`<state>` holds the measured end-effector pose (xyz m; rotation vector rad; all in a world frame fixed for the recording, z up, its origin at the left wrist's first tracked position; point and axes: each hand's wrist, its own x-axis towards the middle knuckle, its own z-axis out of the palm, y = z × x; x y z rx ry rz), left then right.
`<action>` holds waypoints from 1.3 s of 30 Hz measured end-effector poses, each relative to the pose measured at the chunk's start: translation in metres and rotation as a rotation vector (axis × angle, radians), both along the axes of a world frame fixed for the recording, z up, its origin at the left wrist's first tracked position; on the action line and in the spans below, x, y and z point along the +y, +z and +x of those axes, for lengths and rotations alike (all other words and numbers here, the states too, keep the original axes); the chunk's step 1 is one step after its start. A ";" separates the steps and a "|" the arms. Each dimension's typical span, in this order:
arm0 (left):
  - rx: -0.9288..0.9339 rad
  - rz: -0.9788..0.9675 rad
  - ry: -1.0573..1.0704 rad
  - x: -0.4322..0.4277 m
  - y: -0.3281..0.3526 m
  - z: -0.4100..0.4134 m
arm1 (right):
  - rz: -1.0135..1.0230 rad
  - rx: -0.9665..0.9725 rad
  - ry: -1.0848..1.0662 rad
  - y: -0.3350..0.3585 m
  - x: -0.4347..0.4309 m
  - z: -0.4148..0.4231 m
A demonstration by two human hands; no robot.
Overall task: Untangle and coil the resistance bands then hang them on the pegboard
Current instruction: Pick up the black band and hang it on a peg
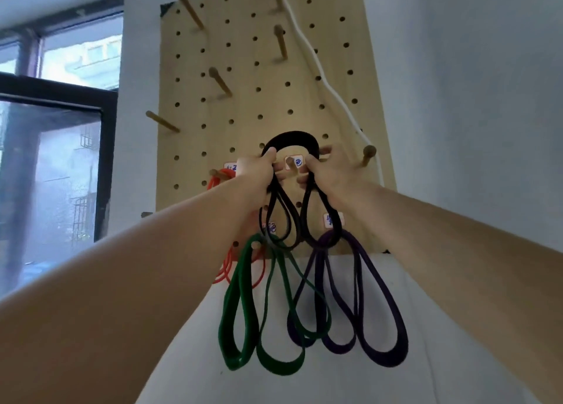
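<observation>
Left hand point(254, 167) fingers curled round black band point(292, 136) | right hand point(327, 173) fingers hold same band | peg point(289, 163) between fingers | pegboard point(243, 105) behind fingers

A: Where does the single view look from?
B: From the person's head, facing forward and tilted up at the tan wooden pegboard point(243, 105) on the white wall point(463, 68), close by.
A: And the edges?
B: Wide angle; a dark-framed window point(105, 147) shows at left.

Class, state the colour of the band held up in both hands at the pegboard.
Black; the band shows best in the head view.
</observation>
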<state>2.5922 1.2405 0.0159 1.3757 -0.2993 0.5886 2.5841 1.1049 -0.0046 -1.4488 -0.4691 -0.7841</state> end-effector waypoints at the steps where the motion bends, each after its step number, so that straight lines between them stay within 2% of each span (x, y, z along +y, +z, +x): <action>1: 0.013 -0.023 0.003 0.000 0.000 0.009 | -0.004 -0.008 -0.005 0.000 0.001 0.007; 4: 0.062 -0.062 -0.034 -0.001 -0.004 0.029 | -0.037 0.006 -0.024 -0.001 0.002 0.025; 10: -0.009 -0.054 -0.067 -0.014 -0.005 0.061 | 0.005 0.018 -0.100 0.003 0.011 0.052; 13: -0.035 -0.017 -0.043 -0.019 -0.012 0.071 | -0.083 0.043 -0.142 -0.001 0.015 0.062; 16: 0.010 0.177 -0.003 -0.014 -0.023 0.077 | -0.289 0.102 -0.182 -0.011 0.006 0.063; 19: 0.100 0.375 0.083 -0.005 -0.026 0.073 | -0.510 0.082 -0.326 -0.016 -0.013 0.060; 21: 0.114 0.485 0.148 0.002 -0.024 0.070 | -0.613 0.062 -0.333 -0.018 -0.023 0.054; 25: -0.001 0.611 0.161 0.017 -0.029 0.055 | -0.812 0.054 -0.323 -0.031 -0.041 0.037; 28: -0.078 0.840 0.210 0.034 -0.044 0.045 | -0.900 0.070 -0.308 -0.048 -0.053 0.024; 30: -0.102 0.922 0.265 0.042 -0.056 0.040 | -0.910 0.047 -0.286 -0.060 -0.058 0.016; 34: -0.273 0.813 0.482 0.047 -0.078 0.033 | -0.865 0.000 -0.318 -0.076 -0.063 0.008; 36: -0.271 0.785 0.422 0.044 -0.085 0.030 | -0.853 -0.004 -0.345 -0.077 -0.064 0.013; 39: -0.154 0.846 0.212 0.032 -0.084 0.037 | -0.854 0.030 -0.340 -0.074 -0.065 0.017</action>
